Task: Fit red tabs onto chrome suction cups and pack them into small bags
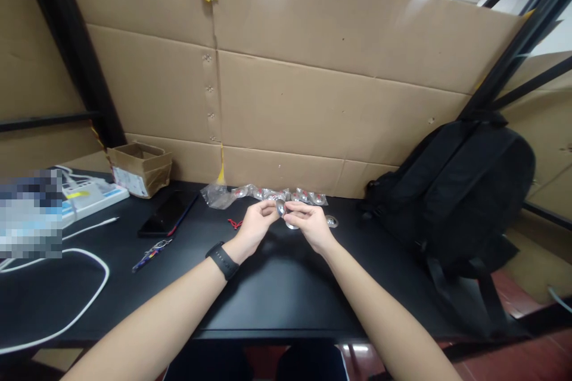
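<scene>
A small, domed metal cymbal is held up over the black table between my two hands. My left hand, with a black band at the wrist, pinches its left side. On its right side, the fingers of my right hand are closed at the edge. Just below the fingers, another shiny metal disc shows in part. To the right of my right hand lies a further round cymbal. A red cord rests left of my left hand.
Behind my hands runs a row of plastic-wrapped metal pieces, beside a crumpled clear bag. Leftward are a phone, a keychain, a cardboard box and a white cable. A black backpack stands at right.
</scene>
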Tool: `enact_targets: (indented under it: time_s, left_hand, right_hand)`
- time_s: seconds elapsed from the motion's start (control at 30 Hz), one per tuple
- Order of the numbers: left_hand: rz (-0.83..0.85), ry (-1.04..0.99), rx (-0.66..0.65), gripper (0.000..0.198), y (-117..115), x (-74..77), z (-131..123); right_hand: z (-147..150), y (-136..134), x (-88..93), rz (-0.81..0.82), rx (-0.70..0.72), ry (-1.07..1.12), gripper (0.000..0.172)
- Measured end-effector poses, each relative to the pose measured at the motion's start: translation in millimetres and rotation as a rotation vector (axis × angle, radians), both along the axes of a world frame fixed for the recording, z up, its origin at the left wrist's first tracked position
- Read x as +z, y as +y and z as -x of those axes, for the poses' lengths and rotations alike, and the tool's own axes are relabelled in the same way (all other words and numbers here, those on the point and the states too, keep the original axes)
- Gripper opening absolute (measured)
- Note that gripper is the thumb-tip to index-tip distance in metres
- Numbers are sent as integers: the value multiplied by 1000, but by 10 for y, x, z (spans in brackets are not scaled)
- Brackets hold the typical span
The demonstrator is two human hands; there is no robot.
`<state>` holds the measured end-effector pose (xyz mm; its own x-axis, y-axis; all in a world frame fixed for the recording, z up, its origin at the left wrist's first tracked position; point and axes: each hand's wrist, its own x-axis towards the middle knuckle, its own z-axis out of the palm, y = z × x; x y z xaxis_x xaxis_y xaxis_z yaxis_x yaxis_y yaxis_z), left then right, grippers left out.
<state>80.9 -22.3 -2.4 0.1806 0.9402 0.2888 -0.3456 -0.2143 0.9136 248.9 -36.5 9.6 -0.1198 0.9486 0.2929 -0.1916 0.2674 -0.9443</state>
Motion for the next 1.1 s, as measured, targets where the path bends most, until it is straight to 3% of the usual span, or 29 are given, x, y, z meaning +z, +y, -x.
enact_targets:
  time_s: [0.4, 0.5, 0.6, 0.8, 0.97, 1.1]
  left_hand:
    - [-96, 122, -7, 30, -5, -10, -16]
    - [-73, 102, -29, 29, -6, -2, -14]
    - [-97, 150, 4, 26, -16, 27, -12]
    - [-272, 404, 147, 23, -19, 44, 22]
    - [-464, 672, 258, 18, -96, 119, 71]
    - [-533, 834, 331, 14, -145, 165, 73]
  right_hand:
    - [11, 2, -2, -42, -21, -25, 39]
    - [8, -9, 9, -113, -27, -96, 37]
    - [-10, -17, 25, -223, -78, -233, 25]
    - [-38, 4, 15, -332, -169, -350, 19]
    - [-37, 2, -20, -338, -156, -418, 17]
    - [-63, -22, 27, -479, -201, -598, 13]
